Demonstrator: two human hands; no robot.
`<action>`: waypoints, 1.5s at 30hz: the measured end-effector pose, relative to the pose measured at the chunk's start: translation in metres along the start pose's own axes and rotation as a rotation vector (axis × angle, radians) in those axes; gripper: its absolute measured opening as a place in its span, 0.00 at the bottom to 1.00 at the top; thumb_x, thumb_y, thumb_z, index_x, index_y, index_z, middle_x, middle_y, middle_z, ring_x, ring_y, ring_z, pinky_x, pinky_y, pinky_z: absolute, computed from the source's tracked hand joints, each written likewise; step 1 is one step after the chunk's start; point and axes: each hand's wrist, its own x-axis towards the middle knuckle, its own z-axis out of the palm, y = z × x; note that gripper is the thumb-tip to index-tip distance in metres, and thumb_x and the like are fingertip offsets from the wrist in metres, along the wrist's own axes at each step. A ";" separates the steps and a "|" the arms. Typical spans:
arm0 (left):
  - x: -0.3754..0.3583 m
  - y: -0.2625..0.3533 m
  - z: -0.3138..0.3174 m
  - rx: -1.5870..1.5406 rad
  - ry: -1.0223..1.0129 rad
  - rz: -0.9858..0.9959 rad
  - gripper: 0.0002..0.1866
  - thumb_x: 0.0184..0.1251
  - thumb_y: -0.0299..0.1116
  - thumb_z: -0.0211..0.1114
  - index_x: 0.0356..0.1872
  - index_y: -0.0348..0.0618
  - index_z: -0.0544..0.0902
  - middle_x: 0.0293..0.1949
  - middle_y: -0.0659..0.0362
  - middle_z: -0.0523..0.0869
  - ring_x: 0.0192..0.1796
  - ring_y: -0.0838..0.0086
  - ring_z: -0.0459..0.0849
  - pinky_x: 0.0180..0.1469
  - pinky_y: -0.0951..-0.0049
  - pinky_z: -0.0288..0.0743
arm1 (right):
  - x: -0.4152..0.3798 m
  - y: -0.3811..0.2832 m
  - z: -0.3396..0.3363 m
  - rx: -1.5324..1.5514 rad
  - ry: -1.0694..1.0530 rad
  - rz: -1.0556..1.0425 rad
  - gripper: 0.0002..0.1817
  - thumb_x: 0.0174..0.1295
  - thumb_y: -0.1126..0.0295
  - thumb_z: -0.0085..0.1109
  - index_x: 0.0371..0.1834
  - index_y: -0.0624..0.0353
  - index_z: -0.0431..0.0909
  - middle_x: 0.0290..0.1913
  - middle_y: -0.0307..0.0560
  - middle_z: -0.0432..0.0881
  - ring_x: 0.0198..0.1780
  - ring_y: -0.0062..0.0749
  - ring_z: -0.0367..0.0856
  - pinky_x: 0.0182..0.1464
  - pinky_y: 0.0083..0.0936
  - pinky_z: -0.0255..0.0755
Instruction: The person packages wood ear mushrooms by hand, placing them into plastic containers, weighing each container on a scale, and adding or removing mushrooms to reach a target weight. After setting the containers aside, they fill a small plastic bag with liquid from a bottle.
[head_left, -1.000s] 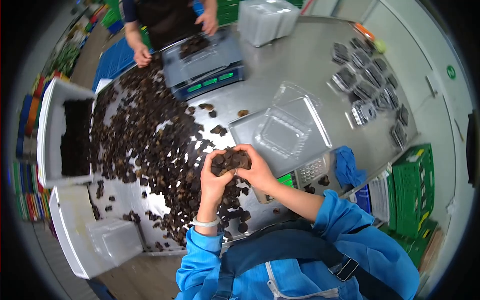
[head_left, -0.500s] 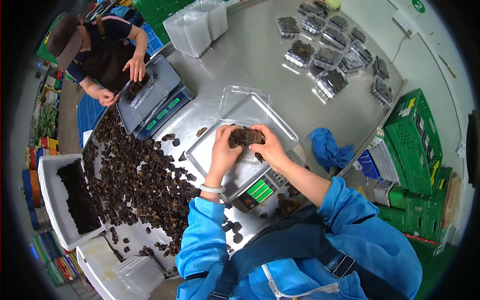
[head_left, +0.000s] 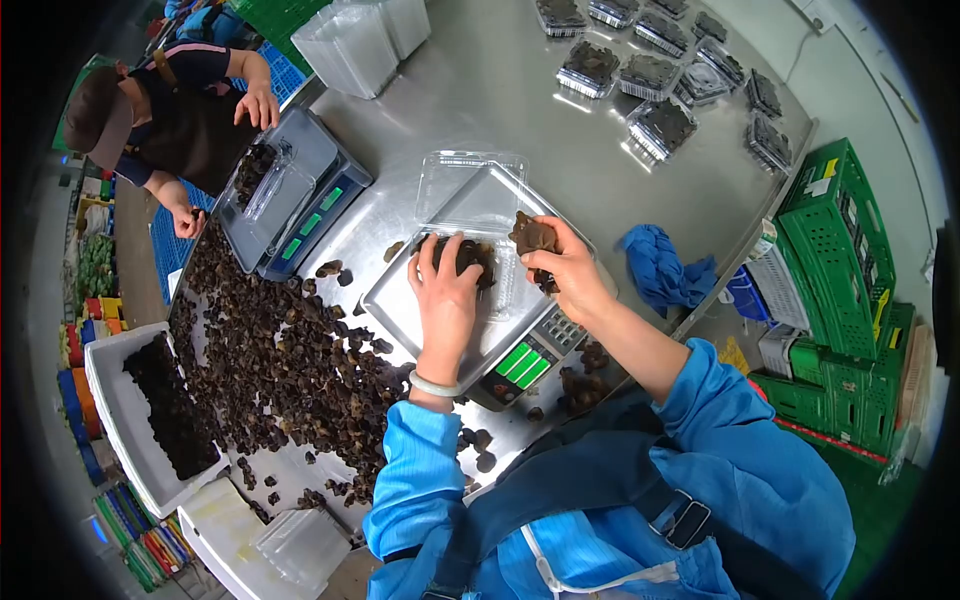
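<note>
My left hand (head_left: 445, 300) curls over a clump of dark brown wood ear mushrooms (head_left: 470, 258) in a clear plastic clamshell box (head_left: 505, 285); its fingers are slightly apart and press on the clump. The box lies with its lid folded back on the metal tray (head_left: 400, 325) of a digital scale (head_left: 520, 365) with green displays. To the right, my right hand (head_left: 570, 268) is closed round a smaller bunch of wood ear mushrooms (head_left: 533, 238), held above the tray's right side. My left fingertips are partly hidden among the mushrooms.
Loose wood ears (head_left: 290, 360) cover the table's left. A white foam box (head_left: 105, 400) stands beside them. Across sits a co-worker's scale (head_left: 290, 200), with the co-worker's hand (head_left: 258, 105) nearby. Filled boxes (head_left: 660, 128), stacked empties (head_left: 350, 45), a blue cloth (head_left: 665, 270) and green crates (head_left: 835, 260) surround.
My hands have moved apart: the left has gone down onto the mushrooms in the box, the right has drawn right with a smaller bunch. The co-worker's lower hand has moved away from the other scale.
</note>
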 end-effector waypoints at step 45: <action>-0.038 -0.042 -0.018 -0.014 0.001 -0.475 0.07 0.61 0.28 0.70 0.40 0.44 0.90 0.37 0.52 0.85 0.41 0.58 0.85 0.43 0.61 0.79 | 0.005 0.036 0.003 -1.405 -0.332 -0.846 0.03 0.55 0.71 0.67 0.31 0.56 0.84 0.36 0.42 0.80 0.44 0.41 0.78 0.47 0.37 0.75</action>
